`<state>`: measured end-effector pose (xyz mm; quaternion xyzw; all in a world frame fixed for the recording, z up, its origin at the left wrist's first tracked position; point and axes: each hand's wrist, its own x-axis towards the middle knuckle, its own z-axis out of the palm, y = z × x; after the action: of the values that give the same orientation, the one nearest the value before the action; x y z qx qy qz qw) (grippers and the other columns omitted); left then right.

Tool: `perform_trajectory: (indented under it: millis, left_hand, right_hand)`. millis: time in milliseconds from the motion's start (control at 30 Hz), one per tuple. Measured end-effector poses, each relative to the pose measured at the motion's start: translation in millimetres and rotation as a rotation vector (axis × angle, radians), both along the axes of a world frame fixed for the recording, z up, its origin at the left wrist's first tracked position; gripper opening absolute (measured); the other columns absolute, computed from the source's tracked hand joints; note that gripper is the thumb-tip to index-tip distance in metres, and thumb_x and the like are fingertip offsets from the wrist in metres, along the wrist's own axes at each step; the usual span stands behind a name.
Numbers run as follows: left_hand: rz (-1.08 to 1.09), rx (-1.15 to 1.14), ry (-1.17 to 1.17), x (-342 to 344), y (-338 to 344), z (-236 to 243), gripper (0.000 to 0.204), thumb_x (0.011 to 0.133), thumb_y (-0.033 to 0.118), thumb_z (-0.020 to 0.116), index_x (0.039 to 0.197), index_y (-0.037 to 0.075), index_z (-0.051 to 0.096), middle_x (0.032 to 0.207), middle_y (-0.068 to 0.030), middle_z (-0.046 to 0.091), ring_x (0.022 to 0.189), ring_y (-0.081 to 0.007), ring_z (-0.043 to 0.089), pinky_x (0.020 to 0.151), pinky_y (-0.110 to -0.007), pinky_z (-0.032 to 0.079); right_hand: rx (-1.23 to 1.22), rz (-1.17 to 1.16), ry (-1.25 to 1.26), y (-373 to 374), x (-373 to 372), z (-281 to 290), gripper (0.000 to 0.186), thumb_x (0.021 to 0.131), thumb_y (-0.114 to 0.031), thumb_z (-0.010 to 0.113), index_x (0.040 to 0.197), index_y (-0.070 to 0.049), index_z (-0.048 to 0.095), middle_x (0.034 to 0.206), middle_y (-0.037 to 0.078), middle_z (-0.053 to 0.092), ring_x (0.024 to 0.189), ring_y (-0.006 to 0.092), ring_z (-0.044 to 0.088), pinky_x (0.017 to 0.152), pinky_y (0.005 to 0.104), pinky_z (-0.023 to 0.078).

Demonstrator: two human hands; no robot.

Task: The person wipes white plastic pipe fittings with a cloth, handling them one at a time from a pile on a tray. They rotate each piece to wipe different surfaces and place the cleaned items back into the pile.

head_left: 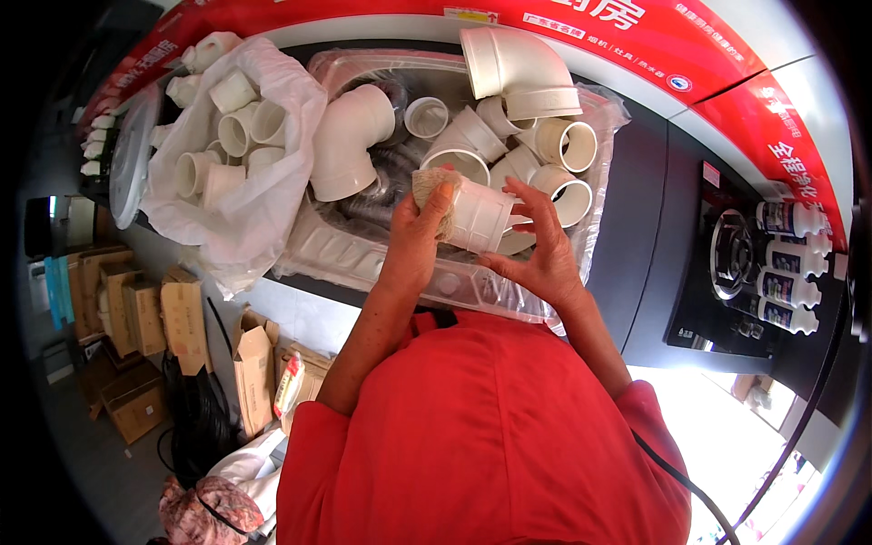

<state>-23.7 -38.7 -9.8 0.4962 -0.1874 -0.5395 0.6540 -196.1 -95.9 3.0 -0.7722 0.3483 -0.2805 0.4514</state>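
My left hand (422,222) grips a tan, coarse cloth or pad (436,200) against the left end of a ribbed white pipe fitting (477,211). My right hand (545,250) holds that fitting's right side between curved fingers and thumb. Both hands are over a plastic-wrapped tray (481,286) piled with white fittings, among them a large elbow (522,68) at the back, a branched fitting (341,145) on the left and several short couplings (572,145).
A white plastic bag (282,200) of fittings and a round lid (136,159) sit at left. At right are a black cooktop (690,318) and several white bottles (786,286). Cardboard boxes (136,400) and black hose (191,418) lie low on the left.
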Motion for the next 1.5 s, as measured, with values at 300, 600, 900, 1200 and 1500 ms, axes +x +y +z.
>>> perform_trajectory:
  millis: [300, 600, 900, 1200, 1500]
  left_hand:
    - [-0.090, -0.104, -0.279, -6.2, 3.2, 13.7, 0.048, 0.091, 0.028, 0.059, 0.128, 0.001, 0.047, 0.110, -0.0016, 0.055, 0.096, -0.0076, 0.051, 0.085, -0.023, 0.042]
    - [-0.025, -0.015, -0.036, -2.3, -0.1, -0.1, 0.047, 0.091, 0.030, 0.057, 0.128, 0.002, 0.047, 0.113, -0.0036, 0.056, 0.098, -0.0097, 0.053, 0.086, -0.025, 0.044]
    - [-0.096, -0.081, -0.270, -9.1, 3.6, 12.9, 0.047, 0.092, 0.029, 0.057, 0.129, 0.001, 0.047, 0.117, -0.0028, 0.055, 0.102, -0.0093, 0.052, 0.088, -0.025, 0.042]
    - [-0.040, -0.013, -0.047, -4.5, 2.6, 1.0, 0.049, 0.092, 0.030, 0.056, 0.131, 0.003, 0.045, 0.115, -0.0022, 0.055, 0.101, -0.0093, 0.051, 0.089, -0.025, 0.041]
    - [-0.086, -0.174, -0.347, -7.6, 6.3, 9.5, 0.050, 0.091, 0.026, 0.058, 0.132, 0.002, 0.043, 0.110, -0.0018, 0.055, 0.096, -0.0072, 0.050, 0.085, -0.023, 0.042]
  right_hand:
    - [1.091, 0.017, -0.291, -1.4, -2.9, -25.3, 0.077, 0.084, -0.066, 0.042, 0.132, -0.006, 0.039, 0.113, 0.014, 0.057, 0.094, 0.0225, 0.061, 0.080, 0.0321, 0.050]
    - [0.160, 0.013, -0.001, -3.8, -7.7, 2.5, 0.088, 0.060, -0.022, 0.085, 0.133, -0.007, 0.038, 0.116, 0.012, 0.055, 0.102, 0.0221, 0.057, 0.085, 0.0339, 0.048]
    - [1.024, -0.051, -0.285, -1.9, -8.1, -17.5, 0.072, 0.083, -0.055, 0.055, 0.128, 0.000, 0.041, 0.108, 0.011, 0.056, 0.085, 0.0176, 0.060, 0.077, 0.0319, 0.051]
    - [0.040, 0.003, 0.033, 1.0, -5.3, 1.1, 0.087, 0.059, -0.021, 0.086, 0.131, -0.007, 0.040, 0.122, 0.012, 0.051, 0.095, 0.0193, 0.060, 0.079, 0.0303, 0.050]
    - [1.076, 0.062, -0.305, -0.4, -6.6, -12.1, 0.084, 0.080, -0.068, 0.048, 0.132, -0.002, 0.039, 0.117, 0.015, 0.055, 0.087, 0.0241, 0.065, 0.075, 0.0316, 0.053]
